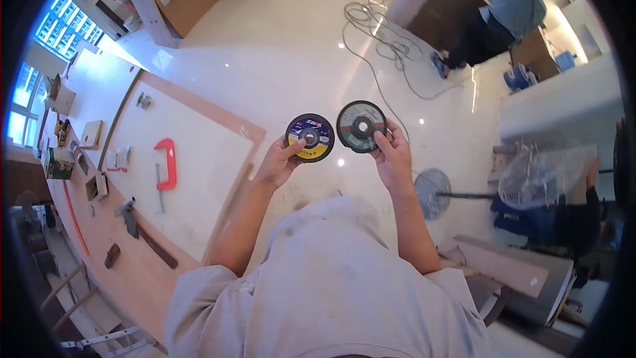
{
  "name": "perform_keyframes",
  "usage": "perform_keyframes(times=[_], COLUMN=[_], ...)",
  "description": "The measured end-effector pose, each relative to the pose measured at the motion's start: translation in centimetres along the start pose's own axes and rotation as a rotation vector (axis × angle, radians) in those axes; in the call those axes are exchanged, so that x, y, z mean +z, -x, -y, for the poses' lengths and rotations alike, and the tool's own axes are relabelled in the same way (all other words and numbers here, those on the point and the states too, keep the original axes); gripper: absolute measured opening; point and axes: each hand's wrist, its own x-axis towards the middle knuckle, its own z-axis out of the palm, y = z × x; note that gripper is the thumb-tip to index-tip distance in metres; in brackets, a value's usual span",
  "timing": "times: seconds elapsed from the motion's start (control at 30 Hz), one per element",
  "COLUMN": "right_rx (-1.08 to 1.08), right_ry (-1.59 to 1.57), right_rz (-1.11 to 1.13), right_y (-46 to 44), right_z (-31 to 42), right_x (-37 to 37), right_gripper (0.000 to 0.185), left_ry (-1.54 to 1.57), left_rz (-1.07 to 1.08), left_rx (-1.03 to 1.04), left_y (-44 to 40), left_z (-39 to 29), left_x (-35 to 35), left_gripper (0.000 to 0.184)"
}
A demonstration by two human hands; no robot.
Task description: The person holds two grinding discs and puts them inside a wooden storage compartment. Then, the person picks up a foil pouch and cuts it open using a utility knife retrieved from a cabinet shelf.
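In my left hand [281, 161] I hold a grinding disc with a blue and yellow label [321, 134], the thumb across its face near the centre hole. My right hand [393, 152] grips a second disc, dark with a green and grey face [360, 117] and a metal-ringed hole. Both discs are raised in front of my chest, faces toward me, their rims close together with a narrow gap. The fingers behind the discs are mostly hidden.
A workbench on the left bears a red clamp [170, 164], a hammer [147, 232] and small boxes. A cable [397, 53] lies coiled on the floor ahead. One person [513, 10] stands at the upper right, another [576, 225] at the right by a fan [530, 182].
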Motion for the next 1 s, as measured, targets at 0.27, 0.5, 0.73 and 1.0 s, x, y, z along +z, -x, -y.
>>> perform_keyframes(times=[0.27, 0.5, 0.73, 1.0], right_rx=[0.221, 0.600, 0.890, 0.902], right_ry=[0.111, 0.275, 0.180, 0.111], right_rz=[0.327, 0.621, 0.660, 0.735], right_y=[-25.9, -45.7, -59.2, -69.3], right_z=[-0.5, -4.0, -17.1, -23.1], right_x=[9.5, 20.1, 31.9, 47.7], right_gripper=[0.030, 0.021, 0.019, 0.025], left_ry=[0.207, 0.476, 0.720, 0.476], left_rz=[-0.164, -0.608, -0.784, -0.683], left_rx=[0.296, 0.577, 0.688, 0.565], left_y=[-16.7, -22.9, -24.0, -35.1], left_z=[-10.3, -13.8, -19.5, -42.8], left_x=[-4.9, -9.4, -16.0, -28.7], left_gripper=[0.034, 0.036, 0.034, 0.032])
